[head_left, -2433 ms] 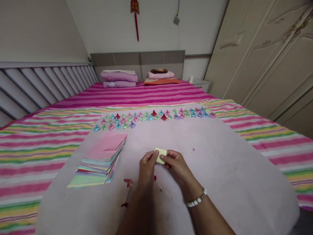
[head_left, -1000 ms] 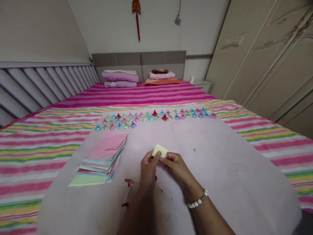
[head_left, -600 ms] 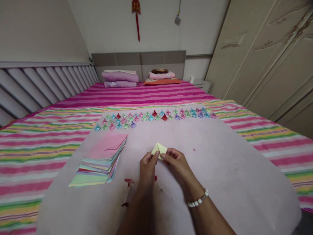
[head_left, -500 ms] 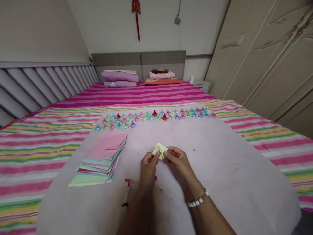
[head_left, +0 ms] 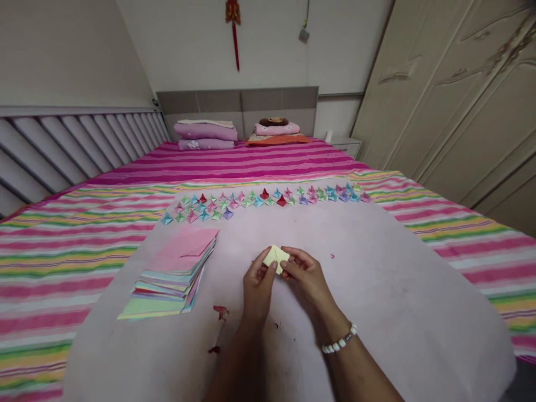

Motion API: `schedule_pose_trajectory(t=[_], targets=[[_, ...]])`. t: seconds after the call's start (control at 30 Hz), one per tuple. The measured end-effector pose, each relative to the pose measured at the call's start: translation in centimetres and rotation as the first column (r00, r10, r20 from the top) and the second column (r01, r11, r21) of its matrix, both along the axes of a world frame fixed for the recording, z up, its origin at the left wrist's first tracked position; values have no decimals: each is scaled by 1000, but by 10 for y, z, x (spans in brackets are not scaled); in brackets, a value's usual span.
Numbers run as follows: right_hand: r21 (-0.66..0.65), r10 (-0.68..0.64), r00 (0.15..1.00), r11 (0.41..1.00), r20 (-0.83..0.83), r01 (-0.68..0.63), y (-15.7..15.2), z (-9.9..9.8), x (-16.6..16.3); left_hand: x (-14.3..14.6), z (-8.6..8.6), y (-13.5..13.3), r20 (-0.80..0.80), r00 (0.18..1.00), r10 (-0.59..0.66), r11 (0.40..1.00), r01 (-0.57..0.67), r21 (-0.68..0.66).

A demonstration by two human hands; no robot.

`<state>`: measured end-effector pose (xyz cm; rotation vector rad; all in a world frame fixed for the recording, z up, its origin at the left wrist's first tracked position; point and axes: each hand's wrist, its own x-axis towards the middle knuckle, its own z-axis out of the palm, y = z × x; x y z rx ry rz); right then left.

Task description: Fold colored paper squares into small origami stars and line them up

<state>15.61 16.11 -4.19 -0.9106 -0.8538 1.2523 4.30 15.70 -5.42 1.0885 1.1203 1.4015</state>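
Note:
My left hand (head_left: 258,286) and my right hand (head_left: 307,277) meet over a pale pink board (head_left: 377,290) lying on the bed. Both pinch a small, partly folded piece of pale yellow paper (head_left: 275,257) between thumbs and fingertips, held just above the board. A white bead bracelet (head_left: 340,340) circles my right wrist. To the left of my hands lies a stack of coloured paper sheets (head_left: 173,274), pink on top.
Several small folded paper shapes (head_left: 259,200) in many colours lie in rows along the board's far edge. Red paper scraps (head_left: 219,311) sit near my left forearm. The striped bedspread (head_left: 62,240) surrounds the board; pillows (head_left: 205,134) rest at the headboard and a wardrobe (head_left: 456,100) stands to the right.
The yellow paper went from a flat rectangle to a more pointed, folded form as my fingers turned and pressed it. Both hands stayed in nearly the same place.

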Motion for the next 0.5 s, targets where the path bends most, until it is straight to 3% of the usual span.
schedule_pose_trajectory(t=[0.23, 0.5], targets=[[-13, 2, 1000, 1000, -23, -2, 0, 0, 2, 0, 0, 2, 54, 997, -47, 998, 44, 45], [-51, 31, 999, 998, -11, -31, -3, 5, 1, 0, 11, 0, 115, 992, -58, 998, 57, 4]])
